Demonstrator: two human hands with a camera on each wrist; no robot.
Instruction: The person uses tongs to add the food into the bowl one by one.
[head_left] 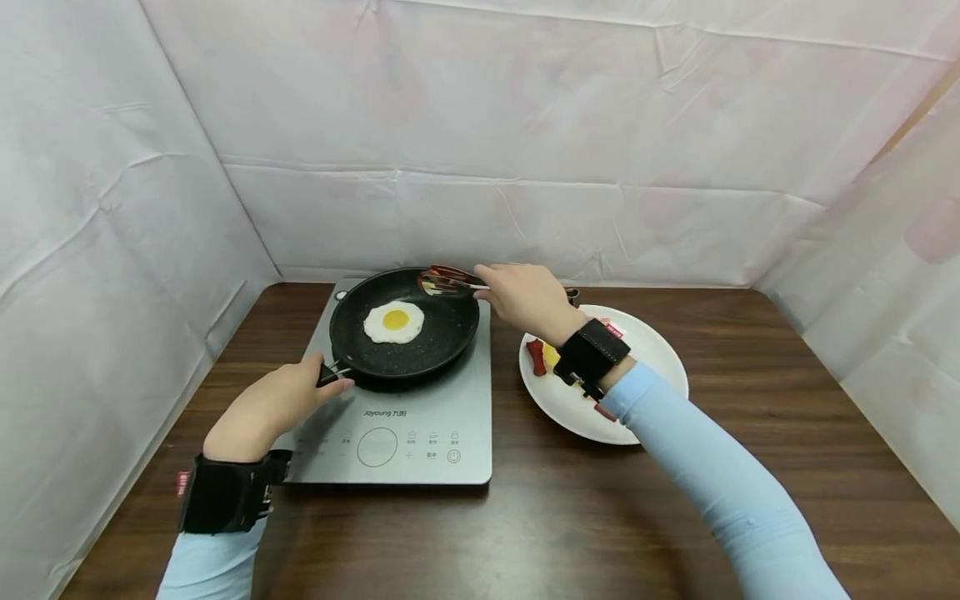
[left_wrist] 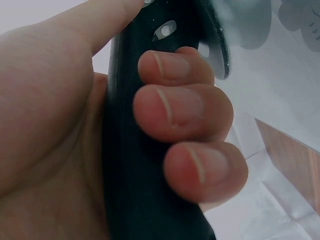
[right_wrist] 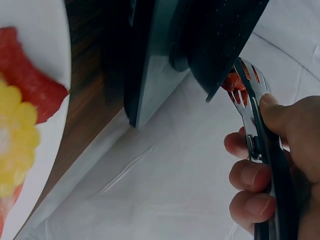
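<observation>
My left hand (head_left: 273, 408) grips the black handle (left_wrist: 132, 185) of a frying pan (head_left: 450, 337), fingers curled round it in the left wrist view. The pan sits on a silver induction cooker (head_left: 465, 417). A fried egg (head_left: 393, 322) with a yellow yolk lies in the pan, left of centre. Over the pan's far right edge, my right hand (head_left: 528, 300) holds black-handled tongs (right_wrist: 280, 185) with slotted metal ends. Between those ends is a reddish-brown piece of food (right_wrist: 233, 81), partly hidden by the tongs and the pan.
Right of the cooker stands a white plate (head_left: 656, 367) with red sausage pieces (right_wrist: 32, 82) and yellow corn (right_wrist: 15, 140); my right wrist covers part of it. All rests on a dark wooden table (head_left: 540, 517). White sheeting (head_left: 525, 125) hangs behind and at both sides.
</observation>
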